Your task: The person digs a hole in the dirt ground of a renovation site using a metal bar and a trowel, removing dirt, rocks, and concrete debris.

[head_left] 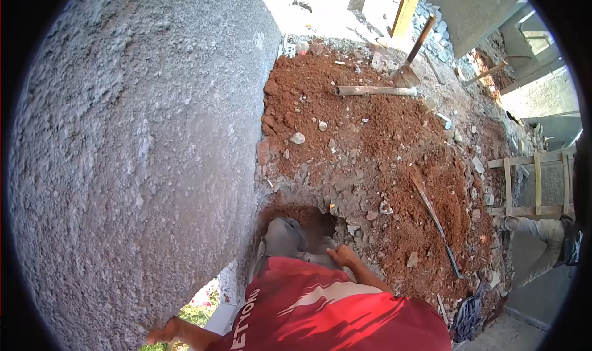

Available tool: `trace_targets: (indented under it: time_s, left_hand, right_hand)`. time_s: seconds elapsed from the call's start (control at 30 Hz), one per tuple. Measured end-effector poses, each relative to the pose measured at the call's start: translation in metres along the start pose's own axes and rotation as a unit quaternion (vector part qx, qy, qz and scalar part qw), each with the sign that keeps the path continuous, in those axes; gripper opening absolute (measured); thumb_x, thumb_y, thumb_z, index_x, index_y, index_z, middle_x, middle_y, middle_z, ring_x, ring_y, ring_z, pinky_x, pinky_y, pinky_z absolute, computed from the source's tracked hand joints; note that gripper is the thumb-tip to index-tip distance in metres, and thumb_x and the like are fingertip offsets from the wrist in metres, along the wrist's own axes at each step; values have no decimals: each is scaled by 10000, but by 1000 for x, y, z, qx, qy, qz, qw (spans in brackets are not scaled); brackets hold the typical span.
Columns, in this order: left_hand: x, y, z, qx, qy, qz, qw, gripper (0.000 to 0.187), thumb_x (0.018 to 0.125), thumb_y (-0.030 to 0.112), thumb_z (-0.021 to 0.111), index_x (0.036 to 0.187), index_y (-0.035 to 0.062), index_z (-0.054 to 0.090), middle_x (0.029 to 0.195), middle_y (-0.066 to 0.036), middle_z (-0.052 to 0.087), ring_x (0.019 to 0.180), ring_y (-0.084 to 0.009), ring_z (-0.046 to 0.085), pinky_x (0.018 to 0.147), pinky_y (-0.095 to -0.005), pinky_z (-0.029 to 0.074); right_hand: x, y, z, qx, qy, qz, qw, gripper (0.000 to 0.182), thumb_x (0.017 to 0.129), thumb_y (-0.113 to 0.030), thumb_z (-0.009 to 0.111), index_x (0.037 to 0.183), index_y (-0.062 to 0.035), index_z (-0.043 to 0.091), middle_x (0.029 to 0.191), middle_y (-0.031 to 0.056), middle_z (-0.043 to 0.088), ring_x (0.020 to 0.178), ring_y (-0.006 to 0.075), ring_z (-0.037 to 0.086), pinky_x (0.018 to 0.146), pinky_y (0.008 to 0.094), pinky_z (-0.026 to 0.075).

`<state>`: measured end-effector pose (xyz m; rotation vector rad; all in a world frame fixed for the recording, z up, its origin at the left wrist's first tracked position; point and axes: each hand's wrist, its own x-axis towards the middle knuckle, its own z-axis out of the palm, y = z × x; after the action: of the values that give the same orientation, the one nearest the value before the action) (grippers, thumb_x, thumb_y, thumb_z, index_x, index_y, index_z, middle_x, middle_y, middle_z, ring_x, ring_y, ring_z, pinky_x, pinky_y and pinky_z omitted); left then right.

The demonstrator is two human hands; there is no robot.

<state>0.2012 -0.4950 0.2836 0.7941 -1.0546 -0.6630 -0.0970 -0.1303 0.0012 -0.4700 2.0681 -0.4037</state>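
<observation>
My left hand [163, 334] rests against the lower edge of the rough plastered wall [142, 129], its fingers stretched out and holding nothing I can see. On my trouser leg, at the near edge of the hole, lies my right hand [343, 255]; it looks open and grips no tool, though some fingers are hidden. My legs, in grey trousers [282, 235], go down into a dug hole [320, 223] at the wall's foot. Reddish loose soil [345, 120] surrounds it. To the right, a long thin bar [438, 224] with a hooked end lies on the soil.
A pipe [376, 91] lies across the dirt ahead, near a shovel [409, 73] standing in the soil. Stones and rubble are scattered around. On the right are a wooden ladder [538, 184] and another person's leg [536, 231]. Dark crumpled material [468, 317] lies near the bottom right.
</observation>
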Motion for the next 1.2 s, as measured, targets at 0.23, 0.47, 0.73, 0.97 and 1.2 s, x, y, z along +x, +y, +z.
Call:
trace_targets:
  time_s: [0.23, 0.47, 0.73, 0.97, 1.2]
  left_hand:
    - [-17, -8, -36, 248, -46, -81, 964, 935, 715, 612, 666, 1346, -3, 355, 1385, -217, 368, 1229, -358, 407, 1008, -519, 365]
    - [-16, 4, -79, 427, -117, -112, 890, 980, 713, 654, 641, 1381, 21, 306, 1402, -208, 352, 1238, -350, 401, 1007, -511, 357]
    - [20, -41, -119, 111, -25, -46, 992, 863, 809, 615, 539, 1394, 28, 302, 1423, -239, 325, 1280, -369, 371, 983, -552, 346]
    - [38, 20, 116, 323, -71, 189, 925, 859, 809, 672, 460, 1412, 78, 311, 1444, -256, 276, 1313, -401, 300, 1003, -595, 240]
    - [14, 11, 397, 806, -128, 421, 396, 865, 810, 729, 381, 1430, 128, 321, 1465, -272, 226, 1346, -434, 229, 1023, -638, 134]
  right_hand:
    - [31, -20, -194, 71, 317, 9, 946, 261, 843, -271, 581, 885, -23, 646, 828, 204, 658, 830, 369, 641, 734, 423, 492]
    - [66, -73, -314, 235, 375, -88, 893, 308, 910, -268, 555, 730, -20, 570, 592, 40, 569, 535, 112, 519, 515, 284, 417]
    - [107, -119, -335, 311, 261, -143, 903, 213, 796, -158, 702, 933, -7, 640, 829, 43, 650, 721, 115, 584, 633, 255, 480]
    - [209, -61, -373, 500, 235, -33, 833, 419, 895, -338, 593, 1037, 55, 579, 892, 154, 652, 719, 212, 634, 629, 314, 527]
    - [337, -68, -406, 723, 100, 110, 674, 1084, 755, -734, 527, 1415, 54, 185, 1246, 299, 462, 1039, 382, 559, 770, 522, 509]
